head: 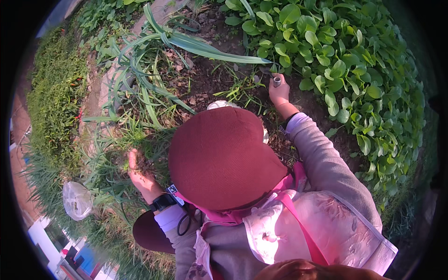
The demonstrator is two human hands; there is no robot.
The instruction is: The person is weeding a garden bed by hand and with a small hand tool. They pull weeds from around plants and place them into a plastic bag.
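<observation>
My left hand (141, 178), with a dark watch on the wrist, holds a clump of fine green plants (144, 161) with soil-covered roots, low among the grassy growth at the left. Higher up at the right, my right hand (279, 90) grips a hand tool by its tubular metal handle (277, 82). The tool's head is mostly hidden beside the fingers, close to the soil. Just left of it lie loose green weeds (238, 91) on brown earth (206, 78). A long leek-like leaf (224, 55) reaches towards the tool.
Dense leafy greens (350, 73) fill the right side. Leek-like plants (140, 66) stand at the upper left beside a stone edging (108, 82). A clear plastic bag (77, 200) rests on grass at the left. My maroon-covered knee (227, 157) hides ground between the hands.
</observation>
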